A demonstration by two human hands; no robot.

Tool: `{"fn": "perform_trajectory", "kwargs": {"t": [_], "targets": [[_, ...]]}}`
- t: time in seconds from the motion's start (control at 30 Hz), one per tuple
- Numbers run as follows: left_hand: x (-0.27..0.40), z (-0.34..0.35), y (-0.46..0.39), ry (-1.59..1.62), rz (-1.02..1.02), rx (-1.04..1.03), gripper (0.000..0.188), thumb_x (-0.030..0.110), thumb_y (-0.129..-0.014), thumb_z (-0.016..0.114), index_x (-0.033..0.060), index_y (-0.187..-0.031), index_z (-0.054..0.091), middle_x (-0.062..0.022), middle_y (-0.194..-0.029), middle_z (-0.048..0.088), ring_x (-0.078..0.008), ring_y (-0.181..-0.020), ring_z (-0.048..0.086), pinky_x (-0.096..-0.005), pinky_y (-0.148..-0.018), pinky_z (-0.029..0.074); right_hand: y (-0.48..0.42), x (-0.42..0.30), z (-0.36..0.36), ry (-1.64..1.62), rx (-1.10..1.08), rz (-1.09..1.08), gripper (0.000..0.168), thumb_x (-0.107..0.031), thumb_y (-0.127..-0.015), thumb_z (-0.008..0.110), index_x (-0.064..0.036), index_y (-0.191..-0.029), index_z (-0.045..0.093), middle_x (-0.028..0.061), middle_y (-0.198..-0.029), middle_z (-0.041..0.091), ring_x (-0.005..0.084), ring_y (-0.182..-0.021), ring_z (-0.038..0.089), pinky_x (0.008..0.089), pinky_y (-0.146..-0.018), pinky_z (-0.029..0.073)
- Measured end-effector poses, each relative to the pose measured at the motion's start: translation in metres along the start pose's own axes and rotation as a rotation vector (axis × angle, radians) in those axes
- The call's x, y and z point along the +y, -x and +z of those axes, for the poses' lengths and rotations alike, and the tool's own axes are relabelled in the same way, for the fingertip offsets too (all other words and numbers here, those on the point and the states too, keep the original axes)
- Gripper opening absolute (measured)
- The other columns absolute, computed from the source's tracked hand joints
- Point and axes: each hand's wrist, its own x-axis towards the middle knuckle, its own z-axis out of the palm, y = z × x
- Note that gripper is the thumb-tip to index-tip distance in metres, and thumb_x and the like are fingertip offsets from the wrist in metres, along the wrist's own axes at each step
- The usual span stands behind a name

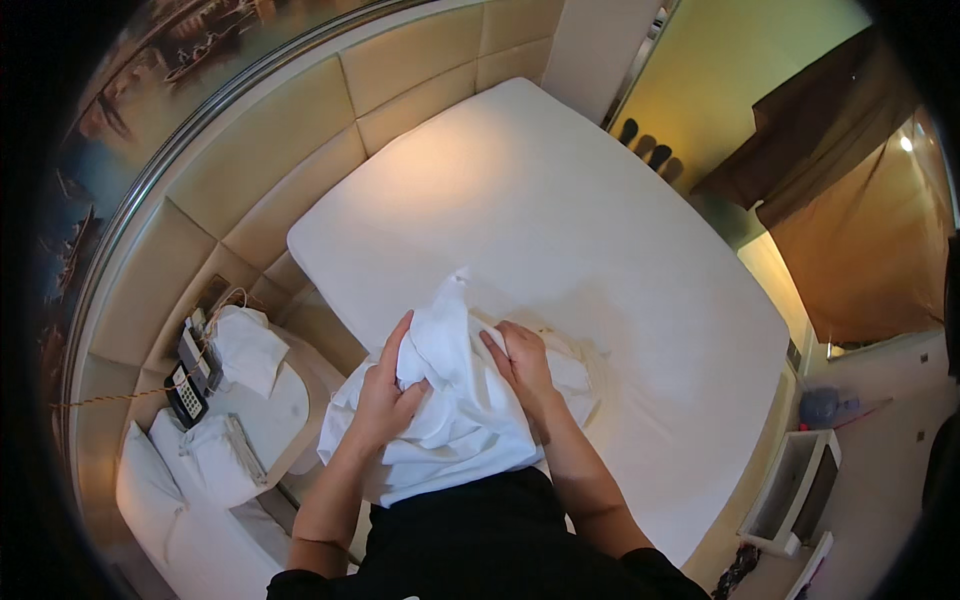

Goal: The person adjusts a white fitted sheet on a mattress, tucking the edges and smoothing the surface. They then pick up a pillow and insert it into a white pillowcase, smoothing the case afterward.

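A bunched white cloth (457,420), perhaps a sheet or cover, hangs between my hands in front of my black shirt. My left hand (390,390) grips it from the left, thumb on top of the folds. On the right side my right hand (525,360) pinches the fabric, its fingers partly hidden by it. A peak of the cloth points away from me. Beyond and beneath lies a mattress (540,210) with a smooth white covering. More thin white fabric (574,375) rests on the mattress just right of my right hand.
At left, a bedside table (289,405) bears a telephone (185,394), a white cloth (247,349) and folded linen (221,457). Beside it is another bed with a pillow (150,472). A padded headboard (285,135) runs along the wall. At right are a white shelf unit (795,487) and a water jug (817,407).
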Motion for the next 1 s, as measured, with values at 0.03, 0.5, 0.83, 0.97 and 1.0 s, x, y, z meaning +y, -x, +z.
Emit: {"fn": "perform_trajectory", "kwargs": {"t": [0.03,0.5,0.83,0.97,1.0], "targets": [[0.000,-0.003,0.003,0.019,-0.047,0.018,0.077,-0.004,-0.071,0.052,0.0118,-0.140,0.021,-0.0204,-0.108,0.058,-0.0275,-0.096,0.059,-0.0291,-0.081,0.044,0.000,0.004,0.004,-0.017,0.075,0.076,0.013,-0.011,-0.079,0.060,0.001,-0.085,0.057,0.0144,-0.072,0.058,0.0270,-0.065,0.058,0.0337,-0.060,0.044],[-0.010,0.002,0.018,0.028,-0.163,0.156,0.066,-0.003,-0.075,0.054,0.0079,-0.136,0.032,-0.0120,-0.088,0.060,-0.0158,-0.078,0.055,-0.0238,-0.073,0.042,0.081,0.137,-0.051,0.311,-0.525,0.862,0.030,-0.030,-0.081,0.054,0.000,-0.081,0.062,0.0151,-0.069,0.059,0.0323,-0.069,0.058,0.0396,-0.066,0.045],[-0.011,0.016,0.008,-0.038,-0.034,0.191,0.048,-0.001,-0.075,0.057,0.0044,-0.121,0.044,-0.0105,-0.086,0.061,-0.0157,-0.077,0.058,-0.0261,-0.070,0.045,-0.015,-0.005,-0.014,-0.325,-0.075,0.260,0.014,-0.013,-0.080,0.060,-0.001,-0.087,0.056,0.0118,-0.079,0.053,0.0232,-0.074,0.053,0.0296,-0.057,0.043],[-0.015,0.016,0.007,0.035,-0.094,0.204,0.045,0.001,-0.075,0.058,0.0027,-0.117,0.046,-0.0107,-0.083,0.061,-0.0154,-0.074,0.058,-0.0257,-0.066,0.045,-0.008,-0.014,-0.009,-0.122,0.016,-0.058,0.012,-0.008,-0.080,0.060,-0.001,-0.074,0.051,0.0099,-0.062,0.047,0.0247,-0.055,0.048,0.0325,-0.050,0.038],[-0.015,0.016,0.006,0.052,-0.075,0.217,0.043,0.001,-0.075,0.059,0.0021,-0.116,0.046,-0.0108,-0.082,0.061,-0.0153,-0.072,0.058,-0.0256,-0.065,0.045,-0.006,-0.025,-0.014,-0.103,0.043,-0.040,0.015,-0.006,-0.079,0.060,-0.002,-0.069,0.049,0.0106,-0.061,0.046,0.0260,-0.054,0.048,0.0323,-0.049,0.038]]}}
